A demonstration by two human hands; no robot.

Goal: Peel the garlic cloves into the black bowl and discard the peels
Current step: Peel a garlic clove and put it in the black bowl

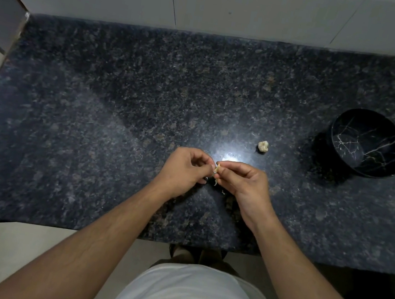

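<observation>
1. So we're mid-peel here; both hands are bunched together over the near middle of the dark granite counter (94, 107), working on one small garlic clove (217, 168) that's just barely peeking out between the fingertips.
2. Right hand (240, 180) has its fingers and thumb curled in, pinching the clove at its tip; left hand (186, 169) is curled the same way, fingertips right at the clove, looks like it's picking at the skin (too small to say whether it actually has a strip of peel or just the clove itself).
3. A couple of pale flecks of peel (222, 192) sit on the counter just under the hands, so some skin is already off, I'd guess.
4. There's another piece of garlic (263, 147) lying on its own a bit farther back and to the right, between the hands and the bowl; still in its papery skin as far as I can tell.
5. The black bowl (386, 127) with the white marbling is well off to the right; nothing visible in it, so my read is we're early in the job.
6. Next move, as I see it: finish stripping the skin, then the right hand has to carry the bare clove across to the bowl and drop it in; the peel bits stay out of the bowl and get binned later.
</observation>
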